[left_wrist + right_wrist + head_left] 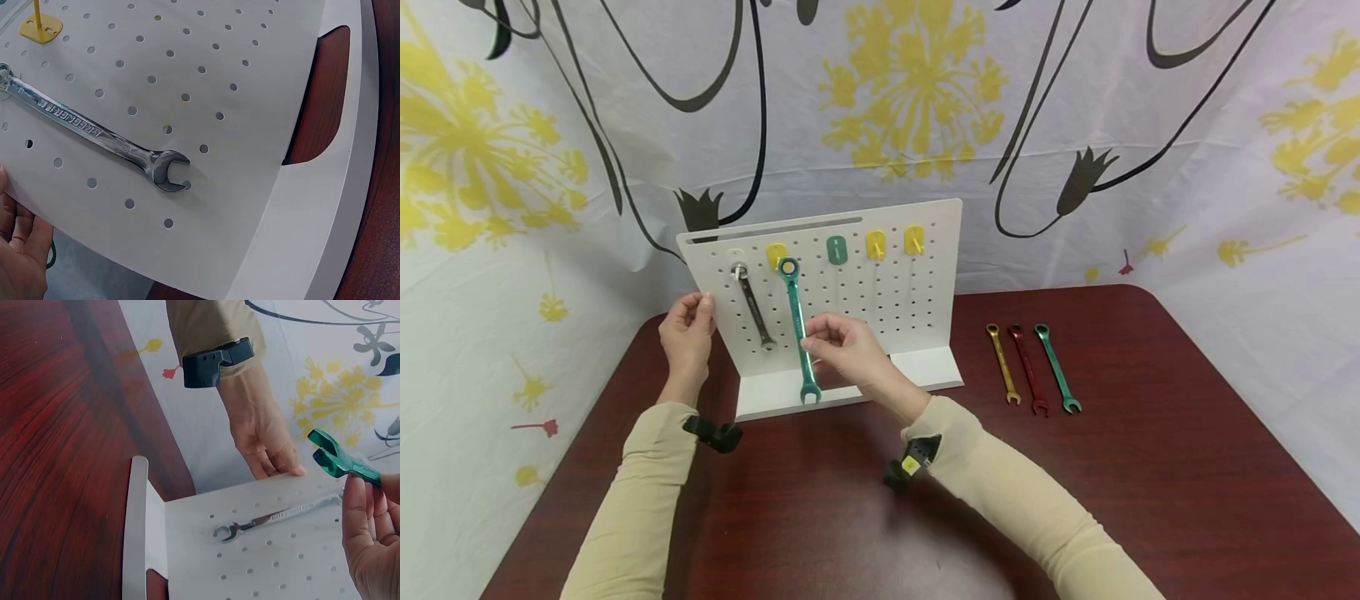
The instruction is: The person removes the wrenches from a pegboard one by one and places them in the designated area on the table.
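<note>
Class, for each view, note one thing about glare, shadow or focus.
Head view: soft glare on the table. Left wrist view: bright shine along the silver wrench, faint shadow beneath. Right wrist view: the right hand and teal wrench look slightly soft.

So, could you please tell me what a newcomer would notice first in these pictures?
A white pegboard stand stands on the dark red table, with a silver wrench hanging on it. The right hand pinches a teal wrench against the board while the left hand grips its edge. Three more wrenches lie to the right.
</note>
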A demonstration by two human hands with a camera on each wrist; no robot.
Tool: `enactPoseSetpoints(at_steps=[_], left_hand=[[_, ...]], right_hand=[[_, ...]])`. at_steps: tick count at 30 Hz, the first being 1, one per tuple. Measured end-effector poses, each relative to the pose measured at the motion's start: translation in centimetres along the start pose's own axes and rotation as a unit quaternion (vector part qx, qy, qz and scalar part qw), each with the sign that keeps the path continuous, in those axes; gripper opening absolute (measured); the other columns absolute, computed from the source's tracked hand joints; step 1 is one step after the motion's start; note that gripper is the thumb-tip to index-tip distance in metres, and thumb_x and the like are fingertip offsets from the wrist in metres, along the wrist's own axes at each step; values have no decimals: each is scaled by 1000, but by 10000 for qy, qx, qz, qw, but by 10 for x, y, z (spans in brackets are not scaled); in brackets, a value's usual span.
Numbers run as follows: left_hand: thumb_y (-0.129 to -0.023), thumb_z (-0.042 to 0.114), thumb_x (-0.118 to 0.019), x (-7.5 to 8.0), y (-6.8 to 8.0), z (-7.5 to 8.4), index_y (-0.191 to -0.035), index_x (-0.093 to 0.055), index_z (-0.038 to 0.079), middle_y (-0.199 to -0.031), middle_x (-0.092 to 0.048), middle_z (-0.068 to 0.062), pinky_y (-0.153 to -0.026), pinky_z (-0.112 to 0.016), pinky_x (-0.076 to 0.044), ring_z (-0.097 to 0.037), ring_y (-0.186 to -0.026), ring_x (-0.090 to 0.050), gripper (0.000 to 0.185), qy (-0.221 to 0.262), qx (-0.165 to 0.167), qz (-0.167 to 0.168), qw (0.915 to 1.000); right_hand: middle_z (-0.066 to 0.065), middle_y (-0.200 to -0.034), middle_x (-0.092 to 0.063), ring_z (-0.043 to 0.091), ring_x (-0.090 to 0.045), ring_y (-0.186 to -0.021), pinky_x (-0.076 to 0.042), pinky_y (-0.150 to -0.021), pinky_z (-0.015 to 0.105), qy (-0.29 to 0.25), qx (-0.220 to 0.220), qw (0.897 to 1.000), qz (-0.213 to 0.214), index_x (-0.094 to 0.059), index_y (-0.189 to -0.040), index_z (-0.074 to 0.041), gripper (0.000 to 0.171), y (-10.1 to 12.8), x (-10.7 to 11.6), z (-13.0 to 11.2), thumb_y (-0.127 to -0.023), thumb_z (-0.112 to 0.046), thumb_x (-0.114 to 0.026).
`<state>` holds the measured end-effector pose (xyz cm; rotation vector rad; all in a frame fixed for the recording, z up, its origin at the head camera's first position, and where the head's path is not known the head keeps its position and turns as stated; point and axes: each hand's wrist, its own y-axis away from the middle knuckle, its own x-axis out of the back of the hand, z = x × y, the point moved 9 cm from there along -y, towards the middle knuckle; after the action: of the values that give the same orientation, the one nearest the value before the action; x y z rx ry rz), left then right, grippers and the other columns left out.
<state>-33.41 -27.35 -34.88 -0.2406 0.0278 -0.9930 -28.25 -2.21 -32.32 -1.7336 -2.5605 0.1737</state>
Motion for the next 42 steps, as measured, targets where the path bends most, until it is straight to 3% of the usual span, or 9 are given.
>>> enactPoseSetpoints(at_steps=[2, 12, 19, 26, 42], left_hand=[[-92, 29, -60, 0, 0, 0, -96, -59, 20, -81, -53, 12, -69, -12, -47, -1, -75, -51, 10, -20, -17, 3, 10000], [-92, 31, -60, 2, 2, 0, -97, -60, 19, -81, -52, 11, -76, -20, -49, -4, -76, -50, 14, -120, 97, -4, 9999], [-92, 33, -60, 2, 1, -1, -98, -60, 20, -81, -52, 11, -83, -28, -51, -6, -78, -51, 14, -98, 131, -36, 9999], [-92, 32, -60, 3, 1, -2, -97, -59, 20, -81, -52, 11, -73, -15, -48, -2, -75, -50, 14, -152, 119, -16, 9998], [-92, 34, -59, 0, 1, -3, -100, -59, 19, -84, -53, 12, -85, -27, -51, -3, -78, -50, 17, -209, 212, -96, 9995]], right_hand=[[-1, -82, -60, 8, -58, -71, -56, -74, 44, -24, 26, 10000, 28, -58, -105, 7, 17, 2, 5, 1, -89, 0, -60], [-1, -80, -59, 11, -59, -70, -56, -66, 31, 59, 38, 9998, 192, -58, -104, 6, 16, 15, 34, 7, -89, 1, -60], [-1, -78, -59, 13, -59, -66, -55, -61, 29, 172, 45, 9992, 363, -57, -104, 8, 16, 27, 57, 11, -90, 1, -59], [0, -78, -58, 12, -59, -65, -56, -65, 34, 145, 5, 9989, 448, -56, -103, 8, 15, 36, 77, 17, -90, 1, -58], [-4, -78, -59, 8, -60, -70, -57, -70, 40, 686, 51, 9934, 919, -55, -105, 11, 19, 57, 132, 22, -90, 0, -58]])
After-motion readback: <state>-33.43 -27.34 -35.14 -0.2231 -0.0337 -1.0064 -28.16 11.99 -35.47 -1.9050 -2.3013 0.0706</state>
